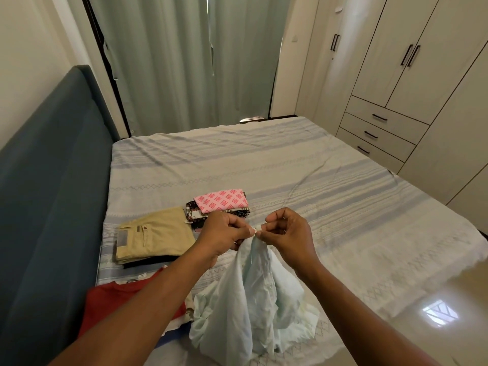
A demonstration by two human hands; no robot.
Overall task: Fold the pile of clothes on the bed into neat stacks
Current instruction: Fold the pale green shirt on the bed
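Observation:
A pale blue shirt hangs crumpled above the near edge of the bed. My left hand and my right hand both pinch its top edge, close together near a small button. Folded khaki trousers lie on a dark garment at the left. Behind them a pink patterned cloth tops a small folded stack. A red garment lies at the near left, partly under my left arm, on top of other unfolded pieces.
A dark blue headboard runs along the bed's left side. Grey curtains hang at the far end. A white wardrobe with drawers stands at the right. Glossy floor shows at the near right.

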